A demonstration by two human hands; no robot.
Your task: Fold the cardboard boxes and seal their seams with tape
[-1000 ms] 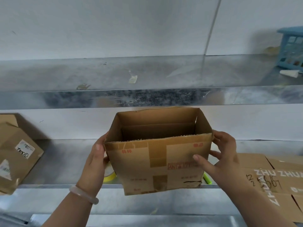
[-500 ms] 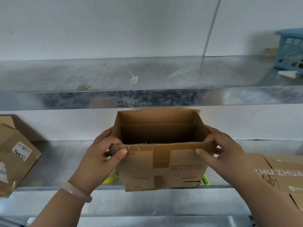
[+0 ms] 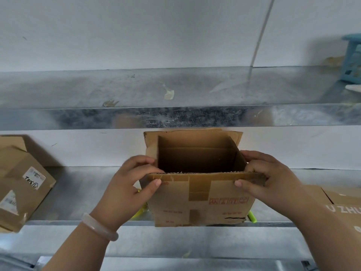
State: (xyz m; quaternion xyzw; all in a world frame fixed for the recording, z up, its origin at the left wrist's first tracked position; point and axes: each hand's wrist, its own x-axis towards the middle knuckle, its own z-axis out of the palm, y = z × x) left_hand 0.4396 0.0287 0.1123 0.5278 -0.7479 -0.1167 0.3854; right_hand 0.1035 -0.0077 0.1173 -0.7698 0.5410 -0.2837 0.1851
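A small brown cardboard box [image 3: 199, 204] stands open-topped on the metal shelf [image 3: 82, 192], with old tape patches and red print on its near wall. My left hand [image 3: 134, 184] grips the near top-left corner, fingers curled over the side flap and thumb on the front. My right hand [image 3: 265, 178] grips the near top-right corner the same way. The far flap stands up behind the opening. A yellow-green tape roll [image 3: 139, 211] peeks out behind the box, mostly hidden.
A closed box with white labels [image 3: 21, 182] sits at the left. Flattened printed cartons [image 3: 343, 204] lie at the right. An upper metal shelf [image 3: 175, 116] overhangs the box, with a blue basket [image 3: 351, 59] at its far right.
Both hands moved from the box's sides up to its near top corners and took hold of the edge. The box turned slightly and its side flaps came inward.
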